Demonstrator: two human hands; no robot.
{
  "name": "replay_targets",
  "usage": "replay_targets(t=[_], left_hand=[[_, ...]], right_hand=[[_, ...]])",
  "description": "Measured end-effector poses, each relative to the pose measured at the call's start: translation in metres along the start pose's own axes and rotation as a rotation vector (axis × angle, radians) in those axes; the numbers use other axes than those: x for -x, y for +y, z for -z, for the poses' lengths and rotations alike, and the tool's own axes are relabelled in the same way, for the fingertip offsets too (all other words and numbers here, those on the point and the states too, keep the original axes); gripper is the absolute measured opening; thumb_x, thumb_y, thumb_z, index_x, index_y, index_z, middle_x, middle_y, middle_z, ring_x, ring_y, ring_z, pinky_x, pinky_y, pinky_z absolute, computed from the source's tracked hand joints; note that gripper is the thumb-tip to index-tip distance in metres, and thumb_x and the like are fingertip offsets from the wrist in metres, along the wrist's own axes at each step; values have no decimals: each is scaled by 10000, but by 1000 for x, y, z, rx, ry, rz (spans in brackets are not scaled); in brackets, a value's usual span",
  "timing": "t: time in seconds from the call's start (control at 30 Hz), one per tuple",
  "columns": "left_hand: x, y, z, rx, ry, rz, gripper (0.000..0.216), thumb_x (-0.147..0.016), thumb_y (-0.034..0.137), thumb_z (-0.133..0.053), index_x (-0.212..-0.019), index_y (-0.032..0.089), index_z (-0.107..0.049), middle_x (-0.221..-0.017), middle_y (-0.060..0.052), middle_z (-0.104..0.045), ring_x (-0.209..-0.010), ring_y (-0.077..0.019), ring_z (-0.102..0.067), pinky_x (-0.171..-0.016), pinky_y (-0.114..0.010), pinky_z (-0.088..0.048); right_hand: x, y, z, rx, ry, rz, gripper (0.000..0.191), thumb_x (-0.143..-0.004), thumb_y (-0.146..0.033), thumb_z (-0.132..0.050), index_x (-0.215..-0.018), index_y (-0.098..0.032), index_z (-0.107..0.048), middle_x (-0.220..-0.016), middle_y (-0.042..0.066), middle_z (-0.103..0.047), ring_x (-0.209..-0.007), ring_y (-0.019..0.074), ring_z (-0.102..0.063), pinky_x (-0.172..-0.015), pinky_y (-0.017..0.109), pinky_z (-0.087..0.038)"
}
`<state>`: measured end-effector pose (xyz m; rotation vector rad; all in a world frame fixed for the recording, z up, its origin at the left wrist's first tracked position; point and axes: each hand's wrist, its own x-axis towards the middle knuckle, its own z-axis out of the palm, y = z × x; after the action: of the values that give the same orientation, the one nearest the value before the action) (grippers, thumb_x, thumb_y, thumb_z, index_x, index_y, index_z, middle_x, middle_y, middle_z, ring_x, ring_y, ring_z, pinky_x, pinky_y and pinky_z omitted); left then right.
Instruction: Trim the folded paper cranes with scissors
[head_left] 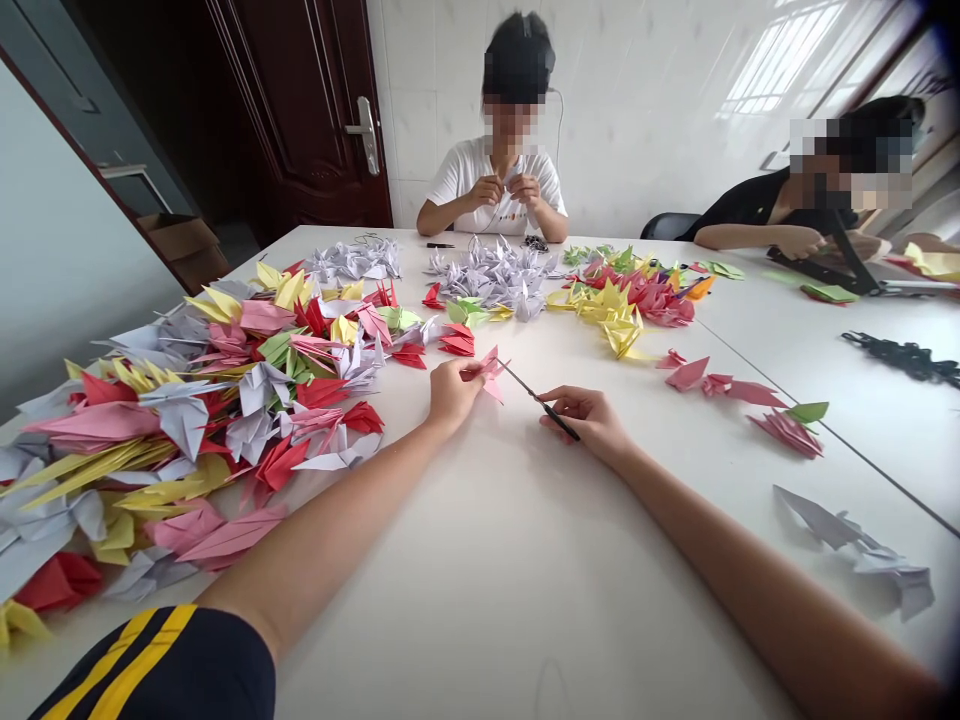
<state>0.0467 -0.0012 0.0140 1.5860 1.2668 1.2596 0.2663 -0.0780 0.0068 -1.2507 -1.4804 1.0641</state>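
Room: pale grey wall [60,250] far left, cardboard box [180,245] on the floor by it, then dark red wooden door [300,110] with metal lever handle [365,130]. White glossy tile wall [637,110] behind, window [784,60] upper right.

Surface: long white desk [480,620], smooth, with a straight seam [840,440] on the right.

Left side of desk: big loose heap of folded paper cranes [187,420], sharp creased wings, in red, pink, yellow, green and grey. Black sleeve with yellow stripes [150,665] at the near edge, on the person's left arm.

Centre: left hand [454,392] has its fingers pinched on a small pink paper crane [489,372], held just above the desk, beside the heap. Right hand [585,420] is clamped on a thin dark rod [538,400], whose far tip touches the crane.

Far side: grey crane pile [491,280], yellow and pink cranes [615,310]. Person in white T-shirt [495,190] sits behind them, both hands raised.

Right: pink cranes [784,430] in a loose row, two grey cranes [855,545] near the edge. Person in black top [765,210] leans over a black strip [825,265]; dark crane string [907,358] lies nearby.
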Motion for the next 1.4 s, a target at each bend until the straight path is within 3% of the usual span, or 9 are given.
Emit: replay_targets(t=[0.33,0.6,1.0,1.4], left_hand=[[-3,-4,0,25,-17,-38,64,-779,231,-731,-778,175,-762,-834,-38,-779,-768,-191,-715,-731,-275,-528],[0,-4,-1,90,-52,-26,151,-744,285,-768,-849,177,-776,-878,-55,-783,-790,-200,-727,-752,-292,-544],[1,-4,-2,77,-40,-33,136,-712,175,-747,-845,182,-775,-888,-48,-784,-836,-205,-733,-806,-306,-553],[-1,-8,-2,85,-55,-28,139,-703,192,-757,-840,177,-776,-890,-57,-783,-839,-205,-726,-827,-318,-555]], right_hand=[[-1,-2,0,-34,-21,-81,460,-664,-469,-842,-979,-158,-717,-611,-9,-632,-411,110,-521,-404,254,-402],[1,0,0,45,-29,-38,428,-671,-475,-848,-943,-175,-708,-559,-32,-587,-407,99,-473,-391,238,-357],[0,0,-1,45,-14,-21,453,-639,-480,-862,-943,-180,-711,-587,-39,-571,-423,98,-480,-401,243,-348],[0,-3,-3,74,-2,-46,455,-638,-493,-855,-933,-176,-715,-586,-35,-564,-436,101,-468,-410,248,-346]])
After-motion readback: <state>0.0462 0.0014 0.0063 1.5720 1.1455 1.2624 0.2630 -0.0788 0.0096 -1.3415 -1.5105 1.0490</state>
